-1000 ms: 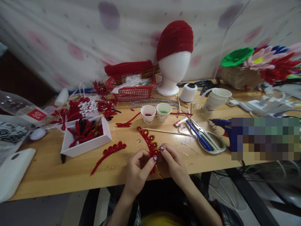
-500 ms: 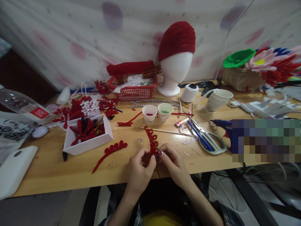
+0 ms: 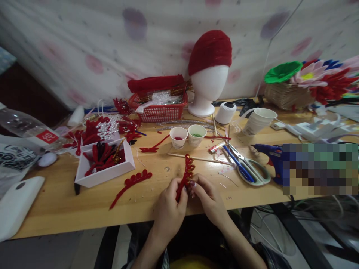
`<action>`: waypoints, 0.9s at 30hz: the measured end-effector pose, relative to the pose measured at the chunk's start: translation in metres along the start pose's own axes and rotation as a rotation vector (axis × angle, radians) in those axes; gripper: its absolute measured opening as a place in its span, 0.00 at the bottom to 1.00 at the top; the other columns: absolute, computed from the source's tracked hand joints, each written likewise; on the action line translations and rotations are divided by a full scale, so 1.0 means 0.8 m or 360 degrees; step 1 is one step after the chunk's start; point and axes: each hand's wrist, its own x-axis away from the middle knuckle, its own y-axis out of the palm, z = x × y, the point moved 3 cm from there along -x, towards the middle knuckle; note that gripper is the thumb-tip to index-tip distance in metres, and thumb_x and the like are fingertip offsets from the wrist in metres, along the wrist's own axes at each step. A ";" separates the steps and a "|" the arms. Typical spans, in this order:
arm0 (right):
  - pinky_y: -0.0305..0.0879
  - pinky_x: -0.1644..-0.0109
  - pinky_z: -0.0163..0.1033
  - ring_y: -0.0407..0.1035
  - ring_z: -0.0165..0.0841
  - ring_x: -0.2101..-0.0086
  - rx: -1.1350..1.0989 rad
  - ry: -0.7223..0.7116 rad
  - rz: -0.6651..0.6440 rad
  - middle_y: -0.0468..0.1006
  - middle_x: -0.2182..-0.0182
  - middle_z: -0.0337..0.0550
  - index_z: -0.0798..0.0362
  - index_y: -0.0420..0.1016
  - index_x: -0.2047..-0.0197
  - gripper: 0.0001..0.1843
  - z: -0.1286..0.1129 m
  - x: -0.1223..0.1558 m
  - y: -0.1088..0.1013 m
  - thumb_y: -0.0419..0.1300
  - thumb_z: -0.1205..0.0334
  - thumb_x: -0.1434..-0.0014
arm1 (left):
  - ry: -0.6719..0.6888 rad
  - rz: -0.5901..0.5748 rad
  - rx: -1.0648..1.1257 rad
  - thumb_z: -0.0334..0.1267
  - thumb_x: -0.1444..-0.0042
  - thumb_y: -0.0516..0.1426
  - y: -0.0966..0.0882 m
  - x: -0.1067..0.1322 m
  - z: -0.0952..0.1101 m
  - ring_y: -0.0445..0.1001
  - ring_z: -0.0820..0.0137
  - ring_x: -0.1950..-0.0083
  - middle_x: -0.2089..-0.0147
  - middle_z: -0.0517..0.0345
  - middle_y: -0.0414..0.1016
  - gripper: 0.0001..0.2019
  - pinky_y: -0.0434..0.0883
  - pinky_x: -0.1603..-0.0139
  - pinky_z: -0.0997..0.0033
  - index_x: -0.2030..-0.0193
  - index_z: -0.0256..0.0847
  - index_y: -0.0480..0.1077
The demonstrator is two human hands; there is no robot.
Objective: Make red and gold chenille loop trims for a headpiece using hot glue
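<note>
My left hand (image 3: 169,203) and my right hand (image 3: 206,195) meet at the table's front edge, both pinched on a red looped pipe-cleaner ornament (image 3: 187,170) with gold trim. The ornament stands nearly upright between my fingertips. A similar red looped piece (image 3: 131,182) lies flat on the wooden table (image 3: 70,201) to the left of my hands.
A white box (image 3: 104,161) of red pieces sits at the left. Two small paper cups (image 3: 187,136), a red basket (image 3: 160,108) and a foam head with a red cap (image 3: 209,71) stand behind. Scissors (image 3: 249,168), a blue glue gun (image 3: 270,157) and a cup stack (image 3: 259,120) lie right.
The ornament has swung from leaning left to nearly upright, and my fingers have shifted their grip along its lower end. The view has drifted slightly.
</note>
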 end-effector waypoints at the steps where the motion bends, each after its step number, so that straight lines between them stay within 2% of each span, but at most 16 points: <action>1: 0.60 0.68 0.36 0.61 0.31 0.74 0.0025 -0.0004 0.0003 0.66 0.77 0.36 0.50 0.65 0.73 0.20 -0.001 0.000 0.001 0.56 0.46 0.35 | 0.0000 0.0000 -0.0006 0.38 0.36 0.51 -0.001 0.000 0.001 0.80 0.62 0.63 0.63 0.54 0.82 0.07 0.70 0.64 0.67 0.58 0.43 0.70; 4: 0.58 0.69 0.36 0.59 0.31 0.74 0.0100 -0.0018 0.0000 0.65 0.77 0.36 0.50 0.65 0.75 0.21 -0.005 -0.002 0.002 0.56 0.47 0.35 | 0.0035 0.0013 0.0004 0.35 0.38 0.52 -0.002 0.002 0.003 0.80 0.64 0.66 0.65 0.56 0.82 0.05 0.69 0.67 0.70 0.61 0.44 0.70; 8: 0.58 0.69 0.37 0.60 0.31 0.74 0.0166 -0.0037 0.0016 0.66 0.77 0.37 0.51 0.66 0.75 0.21 -0.006 -0.002 0.003 0.55 0.47 0.35 | 0.0076 0.0072 -0.0055 0.34 0.40 0.53 0.001 0.005 0.003 0.81 0.64 0.67 0.65 0.57 0.83 0.06 0.71 0.68 0.70 0.58 0.44 0.70; 13: 0.57 0.71 0.37 0.59 0.31 0.75 0.0206 -0.0038 0.0119 0.65 0.78 0.36 0.50 0.64 0.76 0.22 -0.001 -0.001 0.002 0.55 0.47 0.35 | 0.0281 0.0382 -0.0249 0.33 0.40 0.55 -0.001 0.012 0.006 0.84 0.60 0.59 0.54 0.48 0.84 0.14 0.77 0.60 0.66 0.49 0.42 0.73; 16: 0.57 0.72 0.36 0.59 0.31 0.76 0.0211 -0.0027 0.0198 0.64 0.78 0.35 0.50 0.64 0.75 0.22 0.003 -0.001 0.000 0.53 0.46 0.34 | 0.0334 0.0487 -0.0246 0.34 0.40 0.57 -0.008 0.017 0.009 0.84 0.60 0.58 0.53 0.47 0.84 0.15 0.79 0.57 0.66 0.46 0.40 0.73; 18: 0.56 0.72 0.36 0.58 0.31 0.76 0.0222 -0.0020 0.0247 0.64 0.79 0.35 0.50 0.64 0.75 0.22 0.005 0.000 -0.001 0.53 0.46 0.33 | 0.0295 0.0461 -0.0151 0.35 0.40 0.58 -0.010 0.021 0.009 0.85 0.61 0.59 0.55 0.48 0.85 0.15 0.80 0.58 0.68 0.46 0.40 0.72; 21: 0.56 0.72 0.36 0.58 0.31 0.76 0.0250 -0.0019 0.0292 0.63 0.79 0.35 0.49 0.63 0.76 0.23 0.007 0.001 -0.002 0.53 0.46 0.34 | 0.0141 0.0371 0.0083 0.38 0.38 0.58 -0.006 0.030 0.007 0.85 0.65 0.65 0.60 0.52 0.86 0.17 0.80 0.65 0.72 0.42 0.41 0.70; 24: 0.55 0.73 0.36 0.58 0.30 0.76 0.0280 -0.0036 0.0313 0.63 0.80 0.34 0.49 0.63 0.76 0.22 0.007 0.002 -0.001 0.54 0.47 0.34 | 0.0002 0.0375 0.0288 0.40 0.37 0.58 0.003 0.039 0.004 0.84 0.66 0.71 0.66 0.55 0.86 0.19 0.79 0.69 0.72 0.40 0.42 0.68; 27: 0.54 0.74 0.36 0.57 0.30 0.77 0.0301 -0.0059 0.0326 0.62 0.80 0.34 0.49 0.62 0.76 0.21 0.006 0.003 0.000 0.54 0.49 0.34 | 0.0027 0.0390 0.0336 0.39 0.38 0.59 0.007 0.044 0.004 0.82 0.67 0.74 0.70 0.59 0.85 0.21 0.79 0.71 0.72 0.38 0.42 0.66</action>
